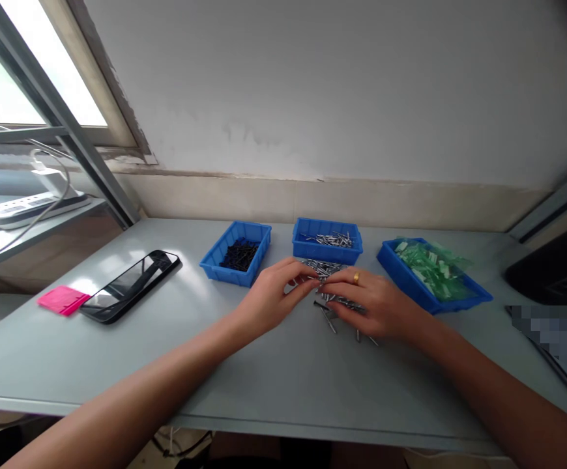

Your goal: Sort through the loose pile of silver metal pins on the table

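A heap of silvery screws lies on the table, partly covered by my hands. My left hand is at the heap's left side, with thumb and fingertips pinched together. Whatever is between them is too small to make out. Over the right part of the heap is my right hand, wearing a gold ring. Its thumb stands apart from the fingers, and its fingertips are close to those of the left. Some screws show beneath it, and a loose screw lies just in front of the heap.
Behind the heap stands a blue bin of silvery pieces. A blue bin with black pieces is left; another blue bin with green plastic packets is right. Farther left lie a phone and a pink packet.
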Motion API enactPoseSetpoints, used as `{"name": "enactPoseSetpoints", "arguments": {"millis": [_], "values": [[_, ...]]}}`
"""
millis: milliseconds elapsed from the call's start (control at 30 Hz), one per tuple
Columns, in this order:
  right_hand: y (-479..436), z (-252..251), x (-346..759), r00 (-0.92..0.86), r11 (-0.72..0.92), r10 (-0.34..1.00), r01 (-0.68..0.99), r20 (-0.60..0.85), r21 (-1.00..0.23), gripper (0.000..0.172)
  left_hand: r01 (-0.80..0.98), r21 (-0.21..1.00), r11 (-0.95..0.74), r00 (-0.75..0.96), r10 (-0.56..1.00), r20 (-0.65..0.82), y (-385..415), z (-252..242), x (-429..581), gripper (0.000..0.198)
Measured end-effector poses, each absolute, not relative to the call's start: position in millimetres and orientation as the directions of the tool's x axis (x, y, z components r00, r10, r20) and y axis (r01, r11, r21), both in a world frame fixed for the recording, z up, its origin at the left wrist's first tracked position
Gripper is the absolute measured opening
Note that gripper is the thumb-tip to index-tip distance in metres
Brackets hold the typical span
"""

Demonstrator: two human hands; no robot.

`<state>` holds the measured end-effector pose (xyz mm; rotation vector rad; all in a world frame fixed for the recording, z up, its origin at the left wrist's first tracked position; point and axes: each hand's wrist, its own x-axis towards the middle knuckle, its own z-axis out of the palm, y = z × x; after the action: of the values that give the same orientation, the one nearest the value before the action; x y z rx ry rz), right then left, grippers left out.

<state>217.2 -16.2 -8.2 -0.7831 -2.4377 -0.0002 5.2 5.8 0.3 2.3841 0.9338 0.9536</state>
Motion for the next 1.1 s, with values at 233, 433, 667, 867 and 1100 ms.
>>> {"name": "enactPoseSetpoints", "arguments": {"millis": [233,433,667,867,1100], "values": [[-20.1,-4.1,217.6,-0.636,0.842,0.485,0.524,0.6,-0.125,0.017,0.417,0.576,-0.703,0.649,0.674,0.353,5.2,-5.3,6.7,0.015],[-19.6,-4.8,216.2,-0.634,0.858,0.463,0.496,0.619,-0.133,0.012,0.408,0.537,-0.739,0.706,0.628,0.328,3.3,-3.9,6.6,0.017],[-16.9,-5.2,218.2,-0.646,0.832,0.524,0.527,0.555,-0.173,0.014,0.413,0.595,-0.689,0.593,0.7,0.399,5.3,0.4,4.8,0.013],[-20.7,-7.0,212.2,-0.698,0.829,0.557,0.504,0.449,-0.244,0.023,0.373,0.602,-0.706,0.587,0.682,0.436,2.8,0.3,5.0,0.011],[-22.0,-8.7,211.8,-0.701,0.847,0.524,0.486,0.483,-0.214,0.022,0.369,0.61,-0.701,0.586,0.685,0.433,4.0,0.8,5.3,0.011]]}}
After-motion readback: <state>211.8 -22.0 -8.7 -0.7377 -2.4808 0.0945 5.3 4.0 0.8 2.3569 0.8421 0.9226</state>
